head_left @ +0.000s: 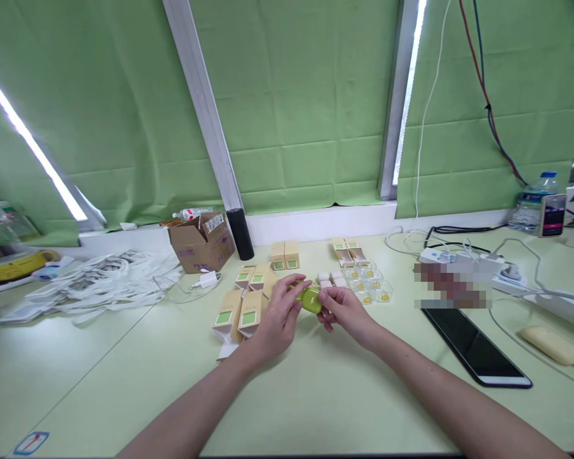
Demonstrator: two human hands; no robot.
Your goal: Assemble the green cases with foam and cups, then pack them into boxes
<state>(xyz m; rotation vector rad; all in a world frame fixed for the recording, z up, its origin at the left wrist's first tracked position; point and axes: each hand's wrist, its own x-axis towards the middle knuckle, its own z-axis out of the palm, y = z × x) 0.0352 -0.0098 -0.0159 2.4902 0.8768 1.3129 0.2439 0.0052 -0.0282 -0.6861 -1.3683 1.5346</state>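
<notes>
A small, glossy lime-green rounded object [310,300] is held between both hands just above the table. My left hand [278,317] grips its left side, fingers over the top. From the right, my right hand [348,313] pinches its edge between thumb and fingers. Small kraft-paper boxes [230,306] with green labels stand beside my left hand, some with flaps hanging out. Just behind the hands are pale pinkish-white blocks [325,284] and, to their right, clear plastic pieces [370,285] with yellow centres. More kraft boxes [286,255] stand farther back, next to opened ones [348,250].
At back left are a brown carton [201,247], a black cylinder [240,234] and a heap of white straps [108,279]. On the right lie a black tablet or large phone [476,347], a cream-coloured device [552,344], power strips [435,255] and loose cables. A water bottle [530,201] stands behind.
</notes>
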